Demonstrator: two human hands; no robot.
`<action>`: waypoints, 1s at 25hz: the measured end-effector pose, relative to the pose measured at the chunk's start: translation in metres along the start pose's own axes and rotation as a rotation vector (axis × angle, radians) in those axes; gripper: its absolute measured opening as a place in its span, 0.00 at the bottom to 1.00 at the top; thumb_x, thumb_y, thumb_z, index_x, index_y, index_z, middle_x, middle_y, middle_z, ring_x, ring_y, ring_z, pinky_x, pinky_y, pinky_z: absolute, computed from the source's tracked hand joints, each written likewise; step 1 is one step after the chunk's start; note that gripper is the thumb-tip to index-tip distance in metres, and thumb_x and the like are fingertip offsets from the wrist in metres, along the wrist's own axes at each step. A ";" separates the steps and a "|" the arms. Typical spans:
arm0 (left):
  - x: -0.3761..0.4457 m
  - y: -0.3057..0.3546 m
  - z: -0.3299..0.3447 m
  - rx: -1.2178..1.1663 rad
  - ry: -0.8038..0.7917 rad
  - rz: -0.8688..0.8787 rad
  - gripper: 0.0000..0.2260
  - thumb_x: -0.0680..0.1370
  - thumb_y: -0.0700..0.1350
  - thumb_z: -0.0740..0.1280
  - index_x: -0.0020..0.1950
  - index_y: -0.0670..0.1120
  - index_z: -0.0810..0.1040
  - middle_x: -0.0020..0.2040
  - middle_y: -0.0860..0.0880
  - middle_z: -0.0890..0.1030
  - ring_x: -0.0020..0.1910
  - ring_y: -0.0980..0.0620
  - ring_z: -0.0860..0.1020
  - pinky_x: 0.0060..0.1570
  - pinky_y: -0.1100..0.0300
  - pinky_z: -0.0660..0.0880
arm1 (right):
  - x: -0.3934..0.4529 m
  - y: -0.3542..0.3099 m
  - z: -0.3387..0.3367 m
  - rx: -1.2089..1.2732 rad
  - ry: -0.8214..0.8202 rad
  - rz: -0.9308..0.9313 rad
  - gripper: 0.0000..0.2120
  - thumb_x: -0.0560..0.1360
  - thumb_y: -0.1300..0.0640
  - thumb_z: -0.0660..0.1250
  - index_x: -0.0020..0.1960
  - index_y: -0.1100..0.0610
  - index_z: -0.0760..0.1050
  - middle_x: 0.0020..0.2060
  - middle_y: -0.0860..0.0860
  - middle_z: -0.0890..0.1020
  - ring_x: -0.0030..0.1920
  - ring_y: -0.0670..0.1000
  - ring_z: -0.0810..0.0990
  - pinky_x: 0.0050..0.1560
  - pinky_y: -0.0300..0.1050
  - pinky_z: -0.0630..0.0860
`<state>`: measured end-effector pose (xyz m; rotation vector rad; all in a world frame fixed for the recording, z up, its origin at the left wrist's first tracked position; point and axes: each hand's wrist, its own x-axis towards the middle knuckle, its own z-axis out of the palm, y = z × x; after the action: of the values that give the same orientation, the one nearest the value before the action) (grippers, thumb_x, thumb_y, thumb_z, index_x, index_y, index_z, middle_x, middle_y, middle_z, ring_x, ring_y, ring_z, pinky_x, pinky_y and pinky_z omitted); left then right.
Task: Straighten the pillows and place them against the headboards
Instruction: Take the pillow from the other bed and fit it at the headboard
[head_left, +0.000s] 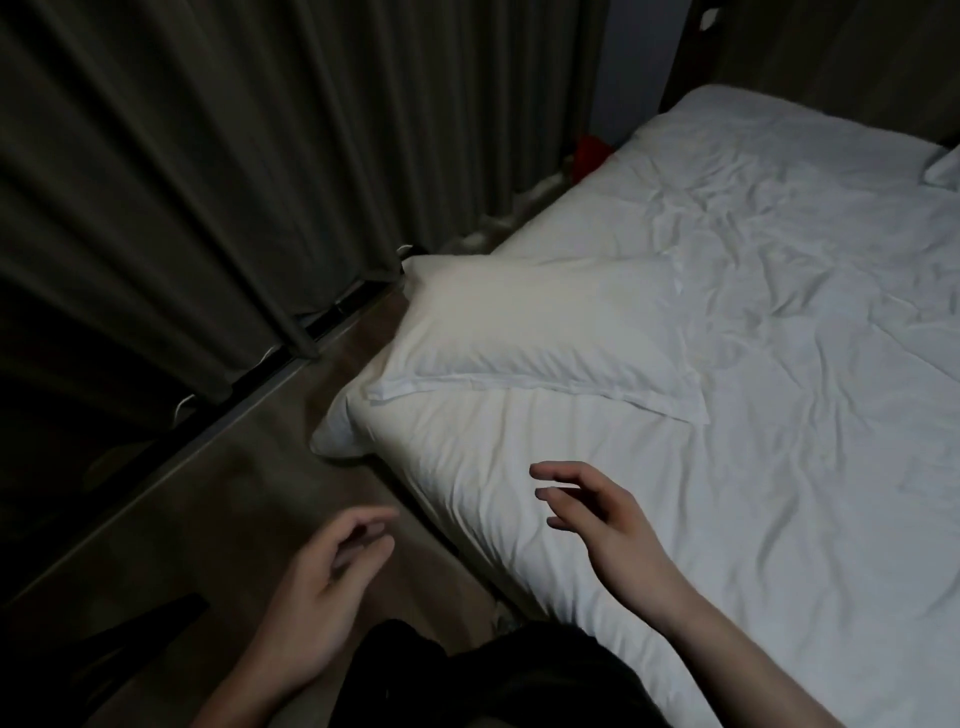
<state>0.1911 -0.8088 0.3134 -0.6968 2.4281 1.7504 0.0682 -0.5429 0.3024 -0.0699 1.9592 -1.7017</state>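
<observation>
A white pillow (524, 332) is lying skewed across the near corner of the bed (779, 467), one end hanging over the bed's left edge above the floor (249, 467), well apart from the headboard (810, 57) at the far end. A second pillow (943, 169) is just showing at the right edge of the view, near that headboard.

Both hands are empty. The left hand (322, 587) is hovering over the floor beside the bed's edge, its fingers (363, 540) loosely curled around nothing. The right hand (597, 525) is hovering above the sheet near the bed's near edge, its fingers (558, 493) spread and relaxed, pointing toward the pillow.

The step in hand looks like the reach for the near pillow. It would go best taking both short ends, left hand under the overhanging end, right hand at the flap end, so the pillow lifts level without sagging, then carrying it along the bed to stand against the headboard.
</observation>
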 end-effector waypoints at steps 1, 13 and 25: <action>0.018 0.005 -0.008 0.003 0.004 0.016 0.12 0.80 0.38 0.70 0.57 0.53 0.85 0.54 0.58 0.87 0.58 0.65 0.82 0.55 0.74 0.74 | 0.015 -0.009 0.003 0.013 0.000 -0.003 0.09 0.82 0.55 0.68 0.58 0.44 0.83 0.58 0.45 0.85 0.61 0.49 0.83 0.66 0.58 0.78; 0.300 0.032 -0.120 0.119 -0.456 0.124 0.11 0.76 0.53 0.70 0.58 0.58 0.84 0.56 0.56 0.85 0.58 0.61 0.81 0.56 0.67 0.75 | 0.105 0.016 0.148 0.160 0.410 0.291 0.13 0.80 0.58 0.70 0.55 0.40 0.84 0.45 0.58 0.87 0.43 0.55 0.83 0.54 0.45 0.80; 0.424 -0.004 -0.160 0.372 -0.574 0.014 0.06 0.81 0.43 0.70 0.55 0.51 0.84 0.49 0.51 0.87 0.47 0.68 0.82 0.45 0.76 0.74 | 0.227 -0.025 0.187 0.252 0.613 0.184 0.10 0.78 0.50 0.72 0.59 0.46 0.84 0.54 0.48 0.87 0.57 0.52 0.84 0.61 0.58 0.82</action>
<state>-0.1543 -1.0910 0.2333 -0.1108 2.2376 1.2161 -0.0541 -0.8027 0.2328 0.7821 2.0436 -1.9789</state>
